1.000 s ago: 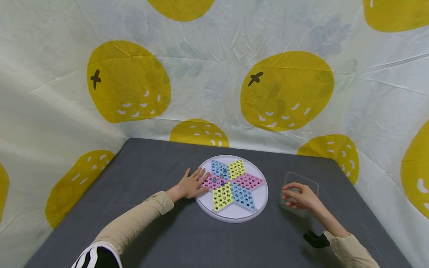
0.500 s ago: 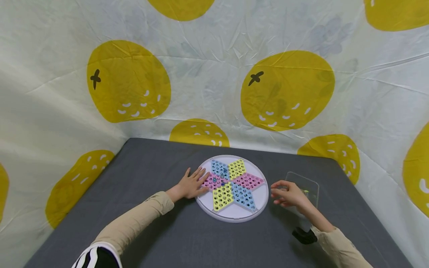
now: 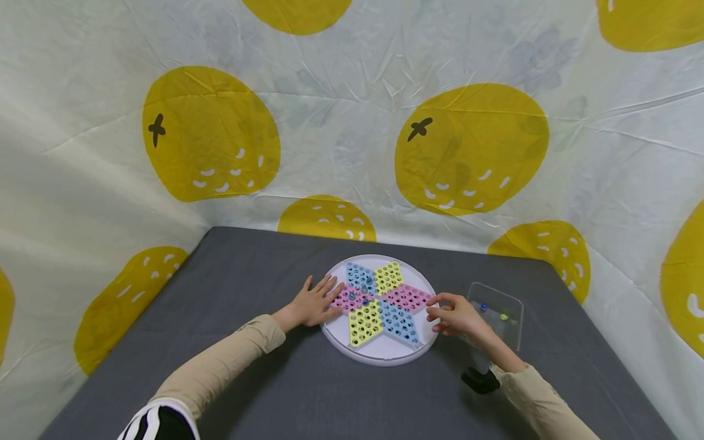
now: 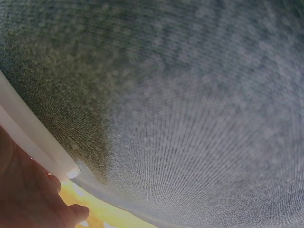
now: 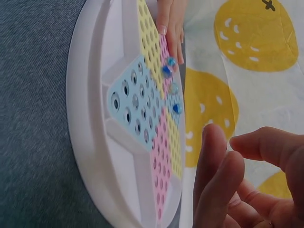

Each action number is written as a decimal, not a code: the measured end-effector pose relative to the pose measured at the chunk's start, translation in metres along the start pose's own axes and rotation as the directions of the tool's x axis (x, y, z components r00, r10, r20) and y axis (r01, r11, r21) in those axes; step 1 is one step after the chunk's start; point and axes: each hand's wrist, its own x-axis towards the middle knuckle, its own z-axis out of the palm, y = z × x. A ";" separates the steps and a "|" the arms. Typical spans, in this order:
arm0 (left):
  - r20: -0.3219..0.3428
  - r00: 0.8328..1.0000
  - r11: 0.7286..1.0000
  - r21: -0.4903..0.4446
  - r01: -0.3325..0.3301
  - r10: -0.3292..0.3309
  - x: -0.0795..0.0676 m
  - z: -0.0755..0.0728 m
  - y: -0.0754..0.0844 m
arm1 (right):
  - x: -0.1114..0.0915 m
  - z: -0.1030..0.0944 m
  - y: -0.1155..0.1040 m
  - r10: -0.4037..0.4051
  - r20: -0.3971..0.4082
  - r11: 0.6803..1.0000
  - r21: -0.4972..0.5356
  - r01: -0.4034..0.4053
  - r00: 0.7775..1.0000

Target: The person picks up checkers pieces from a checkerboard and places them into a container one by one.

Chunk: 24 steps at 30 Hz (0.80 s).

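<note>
A round white Chinese checkers board [image 3: 385, 353], with a star of blue, yellow and pink holed points, lies on the dark table. Several blue and clear marbles [image 5: 166, 71] sit in holes on its left side. My left hand [image 3: 311, 304] rests with spread fingers on the board's left rim. At the right rim my right hand [image 3: 458, 316] holds thumb and fingertips close together over the board. A small glint shows between its fingers [image 5: 221, 187], seemingly a marble, mostly hidden. Behind that hand a clear plastic box [image 3: 521, 324] contains a blue marble [image 3: 483, 307] and yellow-green ones [image 3: 504, 316].
The dark grey tabletop [image 3: 330, 403] extends in front of the board and to both sides. White cloth with large yellow fruit prints [image 3: 211, 131] hangs around the back and sides. A black strap piece [image 3: 480, 381] hangs below the right wrist.
My right hand has moved left from over the clear box to the board's right rim, uncovering the marbles in the box. The left hand stays in place.
</note>
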 end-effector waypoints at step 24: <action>0.012 1.000 0.999 0.044 0.009 -0.009 0.002 0.002 0.001 | 0.038 0.043 -0.017 0.010 0.006 0.999 -0.045 -0.009 1.000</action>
